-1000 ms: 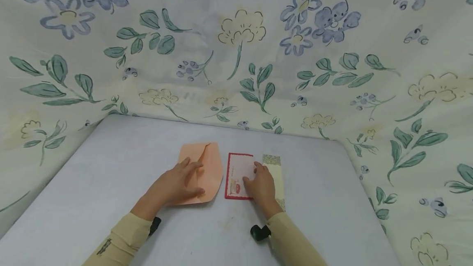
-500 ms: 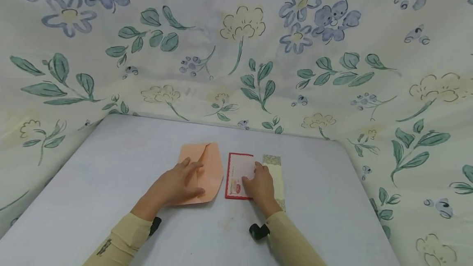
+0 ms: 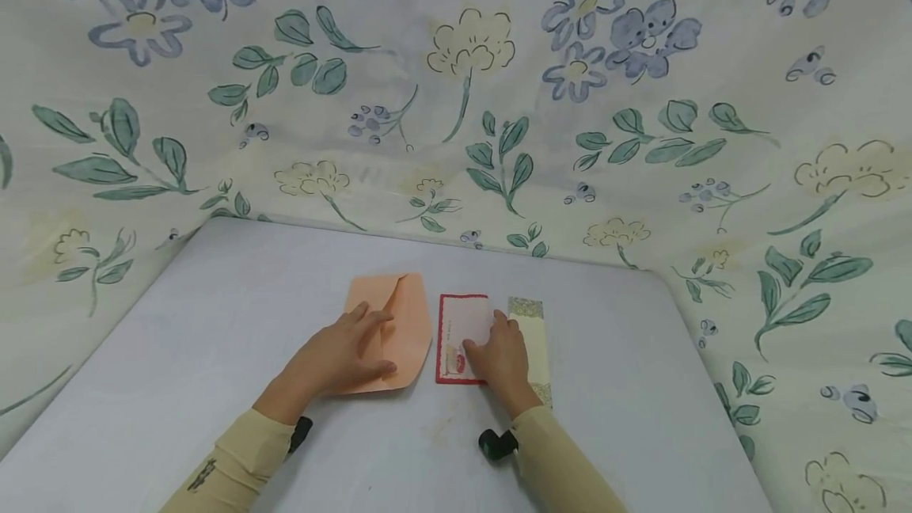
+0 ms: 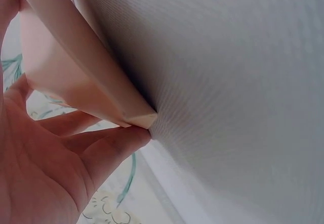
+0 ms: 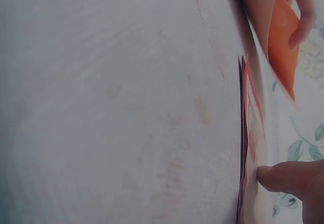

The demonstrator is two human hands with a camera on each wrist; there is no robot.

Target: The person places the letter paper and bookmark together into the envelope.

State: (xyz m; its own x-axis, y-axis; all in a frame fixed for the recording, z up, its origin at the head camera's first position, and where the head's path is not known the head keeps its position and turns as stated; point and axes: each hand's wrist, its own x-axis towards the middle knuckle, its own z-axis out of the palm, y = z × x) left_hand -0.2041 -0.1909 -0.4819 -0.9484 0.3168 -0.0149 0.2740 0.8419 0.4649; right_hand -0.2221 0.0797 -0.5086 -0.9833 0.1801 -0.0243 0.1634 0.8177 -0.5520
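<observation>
A peach paper envelope (image 3: 409,347) lies on the white table, its flap side spread to the right. My left hand (image 3: 331,356) holds it from the left, thumb and fingers apart on the paper. In the left wrist view the envelope (image 4: 55,57) is bowed between thumb and fingers. To its right lies a white greeting card (image 3: 463,319) with a red border and a small printed picture. My right hand (image 3: 507,359) grips the card at its right side, thumb on the face; the other fingertips are partly hidden. The card's layered edge (image 5: 244,143) shows in the right wrist view.
A cream card (image 3: 536,343) with speckled gold-green ends lies right of my right hand, which partly covers it. Flower-patterned cloth (image 3: 399,117) hangs behind and beside the table (image 3: 606,355). Dark wrist-camera mounts (image 3: 496,446) sit under the wrists.
The right thumb has slid slightly left over the card's face. My left hand and the envelope stay put; the view shifts a little.
</observation>
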